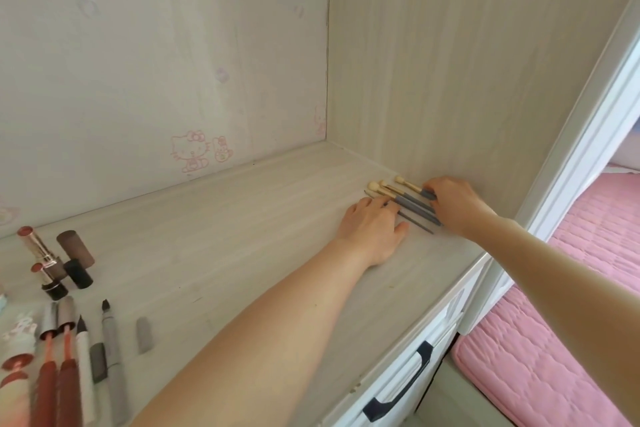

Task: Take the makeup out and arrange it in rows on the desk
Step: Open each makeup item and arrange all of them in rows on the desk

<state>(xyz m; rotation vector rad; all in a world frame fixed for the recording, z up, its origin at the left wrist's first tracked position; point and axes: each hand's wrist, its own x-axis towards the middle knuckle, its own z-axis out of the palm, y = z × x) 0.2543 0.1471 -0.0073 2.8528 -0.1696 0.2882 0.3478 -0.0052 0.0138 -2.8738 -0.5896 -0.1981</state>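
Several small makeup brushes (403, 198) with pale tips and grey handles lie side by side at the desk's far right, next to the side wall. My left hand (372, 229) rests flat on the desk (242, 236), its fingertips touching the brushes' left side. My right hand (453, 204) holds the handle ends from the right, fingers pinched on the rearmost brush. At the left edge lie two open lipsticks (41, 250), their dark caps (74, 248), lip gloss tubes (57, 367), pens (112, 357) and a grey cap (144, 334).
The pale wall behind the desk carries pink cartoon stickers (195, 151). White drawers with a black handle (401, 381) sit under the desk's front edge. A pink quilted mattress (554, 322) lies to the right, beyond a white frame.
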